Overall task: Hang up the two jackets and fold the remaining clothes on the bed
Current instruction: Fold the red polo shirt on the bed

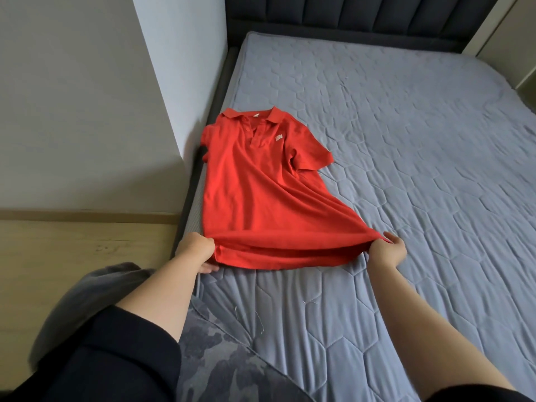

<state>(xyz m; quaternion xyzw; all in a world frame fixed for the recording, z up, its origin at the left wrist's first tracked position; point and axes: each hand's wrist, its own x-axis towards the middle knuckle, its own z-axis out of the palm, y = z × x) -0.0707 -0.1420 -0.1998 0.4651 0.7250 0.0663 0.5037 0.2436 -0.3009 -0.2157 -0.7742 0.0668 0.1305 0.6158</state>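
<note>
- Red polo shirt (255, 192) is lying face up on the bed (406, 169), collar pointing away from both hands, hem nearest them and lifting slightly off the cover.
- Left hand (197, 250) is gripping the hem corner on its side, fingers curling round the cloth; the thumb side is hidden in the fabric.
- Right hand (387, 250) is pinching the opposite hem corner, fingers bending over the edge, nothing else in its hold.
- Hem is stretching taut between the two hands; the sleeve beyond the right hand is lying flat, the one beyond the left hand is bunching at the mattress edge.
- Judgement: shirt is being spread or squared up; no fold is showing in it yet, so folding of this piece is only starting.
- No jackets are showing in view; whether they are hung I cannot tell.
- A patterned grey cloth (232, 367) is lying below the left forearm, nearer the person; possibly another garment awaiting folding, unclear.
- Dark headboard (348, 13) is standing well beyond the collar.
</note>
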